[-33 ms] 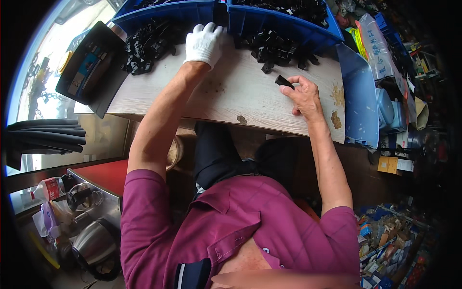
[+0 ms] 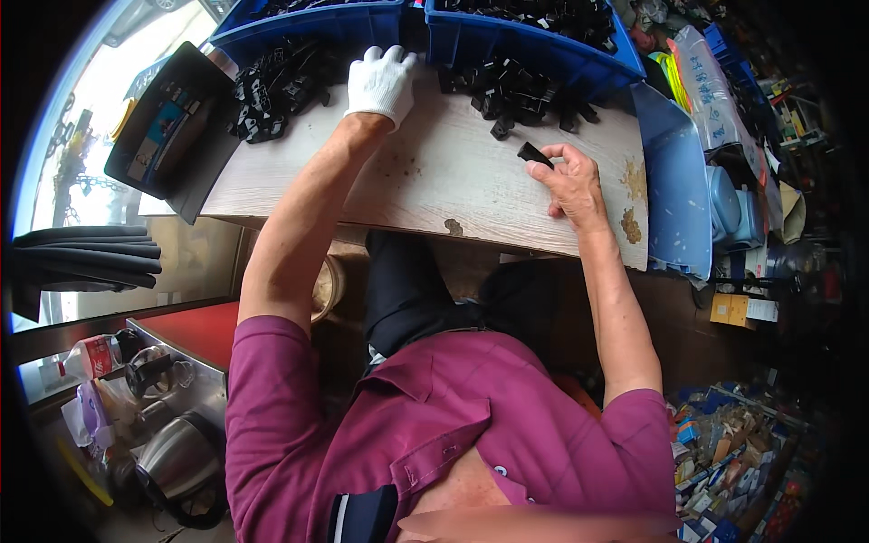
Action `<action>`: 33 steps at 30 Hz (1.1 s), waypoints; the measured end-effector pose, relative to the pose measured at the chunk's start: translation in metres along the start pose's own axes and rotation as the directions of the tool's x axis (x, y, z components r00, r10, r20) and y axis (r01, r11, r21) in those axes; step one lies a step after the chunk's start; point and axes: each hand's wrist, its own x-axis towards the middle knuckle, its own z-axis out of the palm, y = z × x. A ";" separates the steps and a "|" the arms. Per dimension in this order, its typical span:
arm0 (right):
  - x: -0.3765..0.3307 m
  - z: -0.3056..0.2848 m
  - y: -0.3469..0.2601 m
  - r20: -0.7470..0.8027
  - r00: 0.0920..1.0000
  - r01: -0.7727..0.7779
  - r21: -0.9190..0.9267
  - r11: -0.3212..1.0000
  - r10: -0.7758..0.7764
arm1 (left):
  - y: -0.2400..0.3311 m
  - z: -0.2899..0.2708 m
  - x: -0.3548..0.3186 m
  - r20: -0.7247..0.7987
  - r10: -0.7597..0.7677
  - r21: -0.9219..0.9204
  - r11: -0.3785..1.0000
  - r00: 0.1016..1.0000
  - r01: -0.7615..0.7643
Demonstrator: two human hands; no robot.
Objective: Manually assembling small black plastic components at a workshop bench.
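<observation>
My right hand point(image 2: 572, 184), bare, pinches a small black plastic piece point(image 2: 534, 155) between thumb and fingers above the right part of the table. My left hand point(image 2: 380, 88) wears a white knit glove and is at the table's far side, between two heaps of black parts. Its fingers are bent forward and down, so whatever they grip is hidden. Left of it lies a heap of black plastic parts point(image 2: 276, 90). Another heap of black parts point(image 2: 514, 90) lies to its right, just beyond my right hand.
Two blue bins point(image 2: 312, 32) with black parts stand along the far edge of the pale worn table point(image 2: 434, 181). An open dark case point(image 2: 163, 127) leans at the left. A light blue plastic panel point(image 2: 674, 181) borders the right side. A steel kettle point(image 2: 181, 462) sits lower left.
My left hand has shifted very slightly toward me, and the blur beside it is gone. My right hand holds its black piece in the same spot.
</observation>
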 end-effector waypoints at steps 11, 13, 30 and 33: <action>-0.001 -0.007 0.002 -0.033 0.998 -0.041 0.266 0.963 0.051 | 0.008 0.005 -0.012 -0.127 0.069 -0.342 0.933 0.990 -0.109; 0.000 -0.010 0.004 -0.025 0.998 -0.044 0.289 0.956 0.054 | 0.011 -0.005 -0.021 -0.132 0.050 -0.383 0.918 0.990 -0.098; -0.002 -0.029 0.010 0.034 0.996 -0.094 0.428 0.899 0.087 | -0.024 -0.032 0.008 0.494 -0.113 -0.232 0.939 0.862 0.256; -0.005 -0.043 0.011 -0.021 0.992 -0.103 0.447 0.889 0.126 | -0.033 -0.030 0.001 0.482 -0.251 -0.342 0.828 0.839 0.444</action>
